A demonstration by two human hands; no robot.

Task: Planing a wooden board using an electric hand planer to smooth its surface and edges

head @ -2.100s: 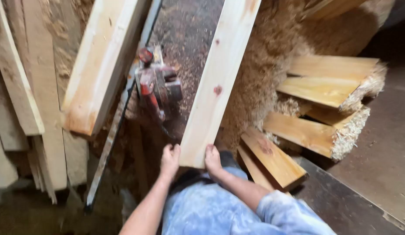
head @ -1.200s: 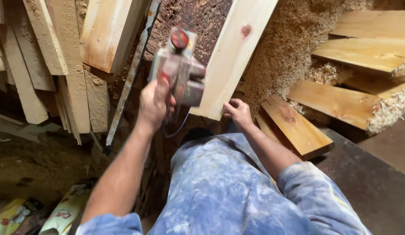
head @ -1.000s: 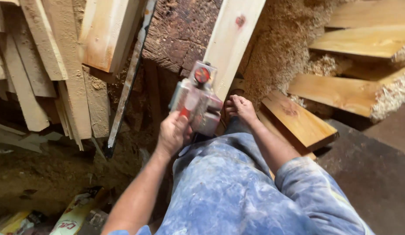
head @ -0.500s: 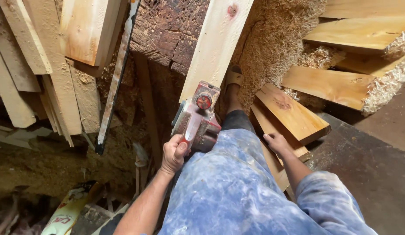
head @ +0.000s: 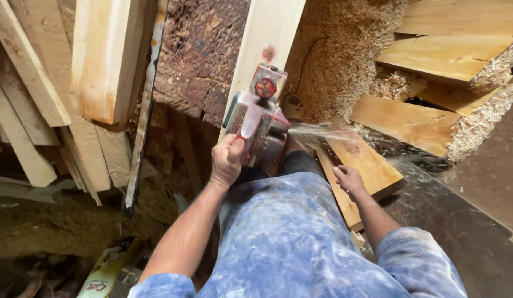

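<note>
I see the red power planer (head: 257, 118) sitting on the near end of a pale plank (head: 267, 33) that runs away from me, with chips spraying out to its right. My left hand (head: 228, 160) is clamped around its rear handle. My right hand (head: 349, 179) hangs loose and half-open above my knee, holding nothing, just beside a short board (head: 367, 165). Sawdust (head: 345, 60) is heaped beyond it.

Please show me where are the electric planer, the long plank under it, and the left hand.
electric planer (head: 256, 118), head view, on its red body.
long plank (head: 270, 27), head view, on its bare top face.
left hand (head: 228, 160), head view, on its back.
</note>
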